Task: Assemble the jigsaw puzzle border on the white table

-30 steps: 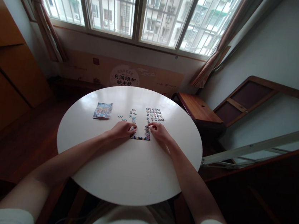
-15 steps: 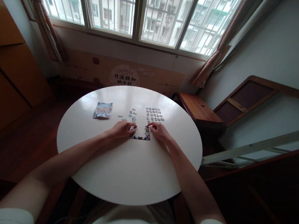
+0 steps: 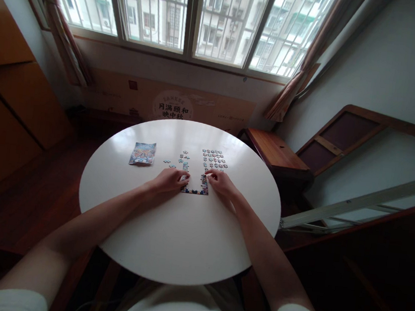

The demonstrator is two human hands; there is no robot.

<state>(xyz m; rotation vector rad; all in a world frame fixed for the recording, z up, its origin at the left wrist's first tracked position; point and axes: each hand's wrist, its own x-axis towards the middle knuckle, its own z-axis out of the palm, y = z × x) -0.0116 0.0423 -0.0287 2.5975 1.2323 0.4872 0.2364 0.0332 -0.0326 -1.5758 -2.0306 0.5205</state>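
Observation:
A partly joined jigsaw puzzle [image 3: 195, 191] lies on the white round table, forming a U-shaped border with a bottom row and two side columns. My left hand [image 3: 169, 179] is at its left column, fingers bent and closed against the edge pieces. On the opposite side, my right hand [image 3: 221, 182] pinches at the upper part of the right column, where a small puzzle piece [image 3: 206, 173] is partly hidden by the fingertips. Loose puzzle pieces [image 3: 181, 156] are scattered beyond my left hand. Beyond my right hand, more pieces [image 3: 215, 157] sit in several rows.
A colourful printed packet [image 3: 142, 153] lies on the left part of the white table [image 3: 178, 242]. A wooden bench [image 3: 277, 151] stands beyond the table at the right. A barred window [image 3: 193, 14] spans the far wall.

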